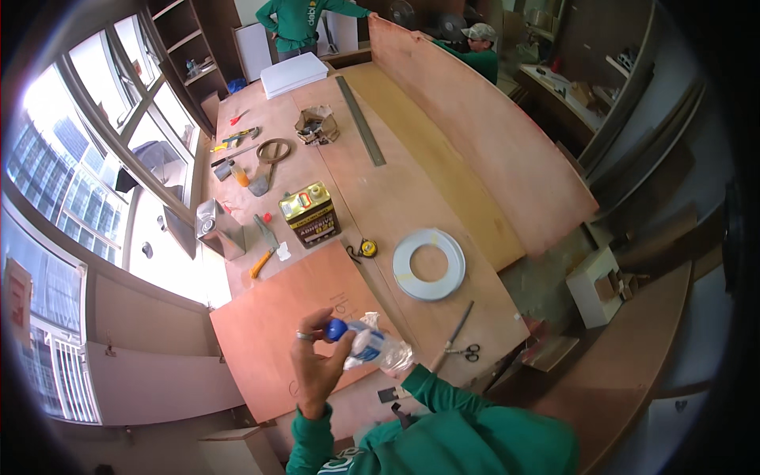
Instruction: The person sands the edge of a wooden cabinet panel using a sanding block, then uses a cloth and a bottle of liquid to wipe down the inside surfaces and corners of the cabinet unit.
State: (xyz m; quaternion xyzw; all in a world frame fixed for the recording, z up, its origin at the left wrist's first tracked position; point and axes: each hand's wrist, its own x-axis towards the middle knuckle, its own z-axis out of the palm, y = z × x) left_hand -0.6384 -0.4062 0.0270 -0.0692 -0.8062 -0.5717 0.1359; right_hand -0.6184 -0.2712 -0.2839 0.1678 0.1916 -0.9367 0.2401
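A clear plastic bottle (386,351) with a blue and white label is tilted in front of me above the worktable. My left hand (315,360), a ring on one finger, pinches its blue cap (336,329) between thumb and forefinger. At the bottle's other end my right hand (405,374) grips the body and is mostly hidden behind it. Whether the cap is still joined to the neck I cannot tell. Crumpled white material (370,319) shows beside the bottle. Under my hands lies a reddish-brown board (261,332) with handwriting.
Beyond the board stand an adhesive can (310,215), a tape measure (367,248) and a white edging roll (405,269). Scissors (473,353) lie at right, an orange-handled knife (261,263) and metal tin (220,229) at left. Two people (480,57) hold a large panel (483,119).
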